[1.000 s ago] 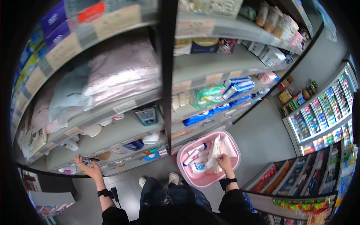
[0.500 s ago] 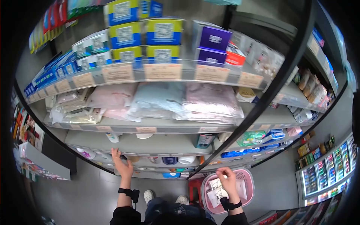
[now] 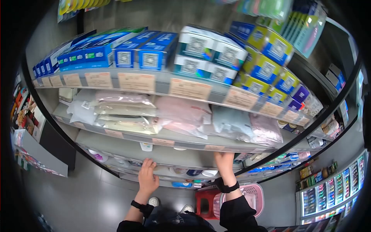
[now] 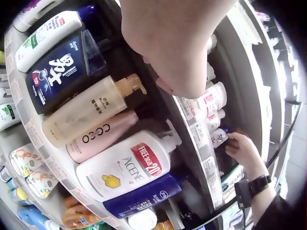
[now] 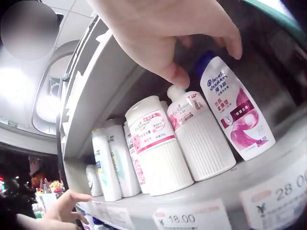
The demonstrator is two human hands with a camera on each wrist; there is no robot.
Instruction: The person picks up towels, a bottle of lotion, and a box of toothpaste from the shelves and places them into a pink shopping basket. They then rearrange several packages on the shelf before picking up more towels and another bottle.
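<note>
My right hand (image 3: 225, 164) reaches into the shelf below the bagged packs. In the right wrist view, thumb and fingers (image 5: 234, 45) stand apart on either side of the blue cap of a Head & Shoulders shampoo bottle (image 5: 240, 112), which stands on the shelf. White Enchanteur bottles (image 5: 156, 148) stand beside it, one just under the thumb. Farther left, my left hand (image 3: 147, 178) is at the front edge of the same shelf, its fingers loosely extended and holding nothing. Below it in the left wrist view lie a white Acene pump bottle (image 4: 127, 165) and a dark blue pouch (image 4: 62, 69).
Bagged soft packs (image 3: 183, 114) fill the shelf above, and boxed goods (image 3: 150, 54) the one higher. A pink basket (image 3: 258, 193) and a red stool (image 3: 205, 203) stand on the floor at right. A black shelf post (image 3: 309, 129) rises right of my right hand.
My right hand has left the basket and moved up and forward into the shelf. My left hand stays near the shelf edge. The head view has swung left along the shelves.
</note>
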